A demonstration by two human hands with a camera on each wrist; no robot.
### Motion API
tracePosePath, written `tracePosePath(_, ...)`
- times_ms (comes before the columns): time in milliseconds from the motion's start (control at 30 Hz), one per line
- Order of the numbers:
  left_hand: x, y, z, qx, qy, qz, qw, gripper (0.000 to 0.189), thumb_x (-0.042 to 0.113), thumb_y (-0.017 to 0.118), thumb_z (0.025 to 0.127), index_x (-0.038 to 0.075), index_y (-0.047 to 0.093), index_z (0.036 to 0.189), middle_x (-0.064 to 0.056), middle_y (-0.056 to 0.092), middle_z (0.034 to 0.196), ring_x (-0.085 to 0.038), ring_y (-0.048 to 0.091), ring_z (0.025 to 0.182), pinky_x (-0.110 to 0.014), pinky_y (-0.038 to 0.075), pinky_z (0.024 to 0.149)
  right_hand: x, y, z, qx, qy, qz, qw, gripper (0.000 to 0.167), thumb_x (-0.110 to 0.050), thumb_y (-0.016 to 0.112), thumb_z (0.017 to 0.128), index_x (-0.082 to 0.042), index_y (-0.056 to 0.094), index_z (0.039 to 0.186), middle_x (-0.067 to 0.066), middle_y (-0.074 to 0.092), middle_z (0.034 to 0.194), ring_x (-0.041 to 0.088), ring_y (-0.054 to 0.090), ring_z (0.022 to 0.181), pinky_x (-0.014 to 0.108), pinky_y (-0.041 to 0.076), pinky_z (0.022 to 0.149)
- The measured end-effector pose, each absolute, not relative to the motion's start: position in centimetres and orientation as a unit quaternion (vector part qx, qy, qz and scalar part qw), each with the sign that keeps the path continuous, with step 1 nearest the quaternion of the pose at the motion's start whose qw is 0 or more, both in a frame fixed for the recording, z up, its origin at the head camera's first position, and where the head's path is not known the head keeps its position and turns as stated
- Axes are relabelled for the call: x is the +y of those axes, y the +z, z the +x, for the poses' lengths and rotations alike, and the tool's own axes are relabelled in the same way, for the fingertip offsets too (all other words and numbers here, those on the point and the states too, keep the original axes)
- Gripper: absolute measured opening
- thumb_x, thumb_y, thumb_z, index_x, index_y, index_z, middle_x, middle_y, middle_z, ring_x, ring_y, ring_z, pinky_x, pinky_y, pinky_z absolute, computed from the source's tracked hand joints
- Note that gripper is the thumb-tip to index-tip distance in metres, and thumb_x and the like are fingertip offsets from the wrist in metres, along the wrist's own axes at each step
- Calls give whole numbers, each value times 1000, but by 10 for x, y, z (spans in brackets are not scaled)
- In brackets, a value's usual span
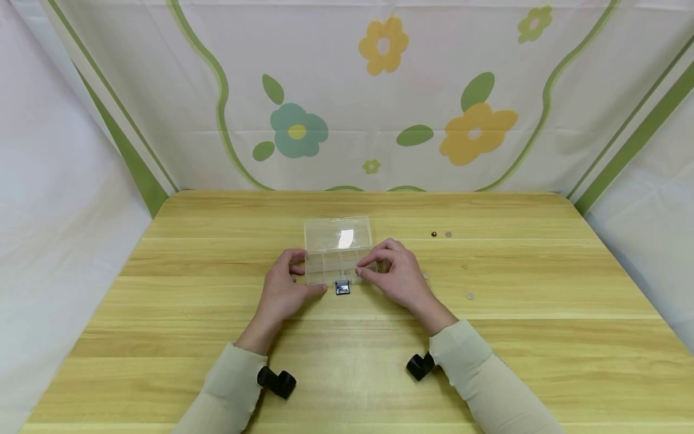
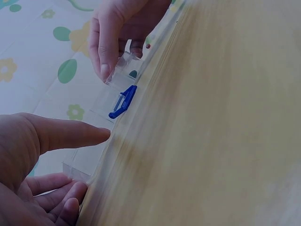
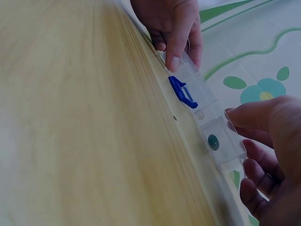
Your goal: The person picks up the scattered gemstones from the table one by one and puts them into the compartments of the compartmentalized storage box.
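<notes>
A clear compartment box stands on the table with its transparent lid raised at the back and a blue latch at its front. My left hand holds the box's left end, thumb along the front and fingers at the side. Above the right-hand compartments, the thumb and index fingertips of my right hand come together; whether something small is between them cannot be seen. In the right wrist view, a dark green bead and a small clear bead show in the box.
Right of the box on the wooden table lie a dark brown bead and several pale, clear ones, including a bead beside it and another bead nearer the front. A flowered curtain hangs behind the table.
</notes>
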State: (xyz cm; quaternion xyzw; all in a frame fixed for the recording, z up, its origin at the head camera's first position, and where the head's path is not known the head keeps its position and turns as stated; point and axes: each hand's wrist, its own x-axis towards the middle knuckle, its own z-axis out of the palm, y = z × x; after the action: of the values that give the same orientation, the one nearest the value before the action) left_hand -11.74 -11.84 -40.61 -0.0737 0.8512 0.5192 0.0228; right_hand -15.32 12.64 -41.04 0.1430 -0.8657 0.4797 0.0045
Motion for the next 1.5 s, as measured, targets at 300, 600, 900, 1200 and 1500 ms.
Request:
tracePosePath(300, -119, -406, -118, 853, 516, -74, 23, 78, 8, 94, 78, 7, 56, 147, -15, 66, 134, -30, 59, 119, -36, 48, 92, 128, -408, -153, -865, 483, 139, 8, 10, -23, 88, 91, -15, 85, 97, -2, 68, 106, 20, 55, 82, 27, 46, 71)
tracePosePath(600, -119, -406, -115, 851, 519, -70, 26, 77, 9, 93, 78, 7, 56, 146, -15, 65, 135, -31, 58, 119, -37, 47, 92, 136, -408, -155, -862, 488, 134, 11, 6, -23, 86, 92, -19, 85, 96, 0, 70, 108, 24, 59, 93, 26, 48, 73)
tracePosePath(900, -120, -406, -115, 852, 517, -72, 28, 76, 10, 92, 80, 8, 56, 147, -14, 64, 138, -30, 58, 121, -37, 47, 93, 142, -406, -158, -871, 477, 115, 8, 8, -22, 86, 93, -20, 85, 100, 1, 70, 108, 23, 60, 92, 31, 49, 77)
tracePosePath(1200, -120, -406, -115, 851, 520, -73, 29, 76, 10, 92, 80, 9, 56, 147, -14, 64, 137, -30, 58, 121, -37, 47, 92, 160, -403, -167, -877, 468, 103, 30, 8, -21, 84, 95, -18, 84, 102, 4, 71, 108, 24, 60, 97, 35, 50, 82)
tracePosePath(1500, -120, -406, -116, 847, 526, -72, 33, 76, 10, 92, 80, 9, 56, 148, -14, 64, 137, -30, 58, 121, -37, 47, 93, 206, -398, -184, -893, 444, 58, 46, 16, -30, 80, 99, -17, 84, 108, 6, 72, 113, 21, 61, 103, 38, 51, 91)
